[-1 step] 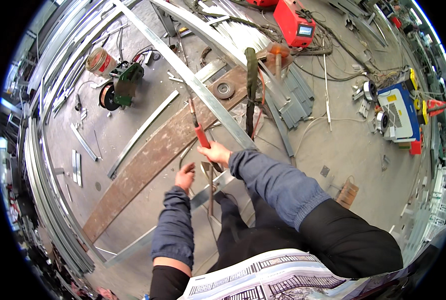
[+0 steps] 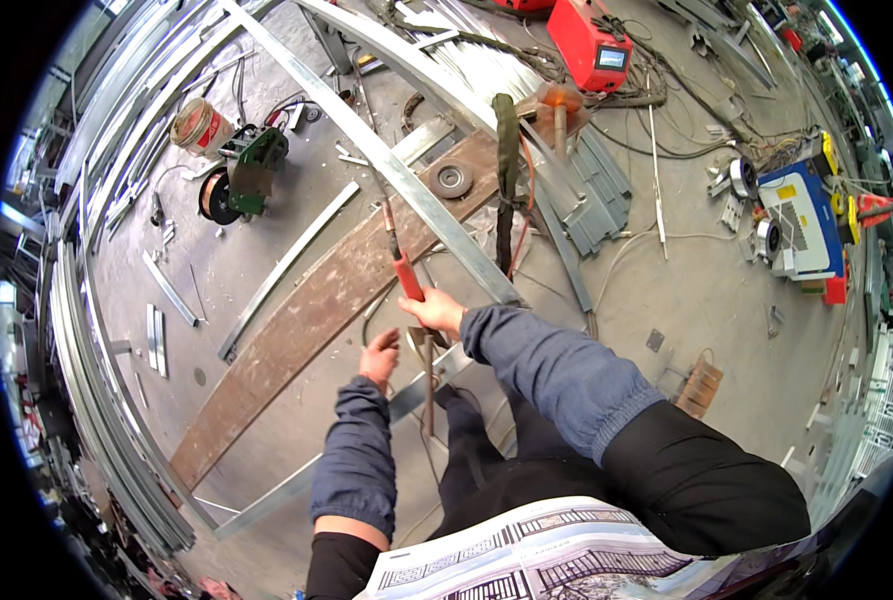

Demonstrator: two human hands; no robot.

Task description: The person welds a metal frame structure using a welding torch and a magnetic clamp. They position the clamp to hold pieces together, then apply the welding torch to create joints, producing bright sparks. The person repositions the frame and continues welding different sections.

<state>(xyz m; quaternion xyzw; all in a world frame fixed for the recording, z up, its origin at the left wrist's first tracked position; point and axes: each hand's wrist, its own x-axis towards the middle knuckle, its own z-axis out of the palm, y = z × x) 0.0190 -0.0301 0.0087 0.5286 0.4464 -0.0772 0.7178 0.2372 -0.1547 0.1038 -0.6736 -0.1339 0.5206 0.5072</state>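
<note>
My right hand (image 2: pixel 438 312) is wrapped round the red handle of a welding torch (image 2: pixel 407 277). The torch's narrow end points away from me, over a long rusty steel plate (image 2: pixel 281 365). To its left, my left hand (image 2: pixel 377 360) hovers with nothing in it, fingers loosely bent and apart. A hammer (image 2: pixel 428 395) with a long handle stands between my hands and my legs, close to a galvanized steel bar (image 2: pixel 406 400). Another long galvanized tube (image 2: pixel 356 130) runs diagonally past the torch. My right hand hides part of the torch's lower end.
A green wire feeder (image 2: pixel 256 165) with a copper-coloured spool and a bucket (image 2: pixel 200 127) stand at the left. Red welding machines (image 2: pixel 588 50) and cables lie at the far side. Grey metal profiles (image 2: pixel 594 190) are stacked right of centre. A blue-and-white case (image 2: pixel 801 220) stands at the right.
My left hand has shifted slightly to the right. The whole view has moved a little; my right hand still grips the torch.
</note>
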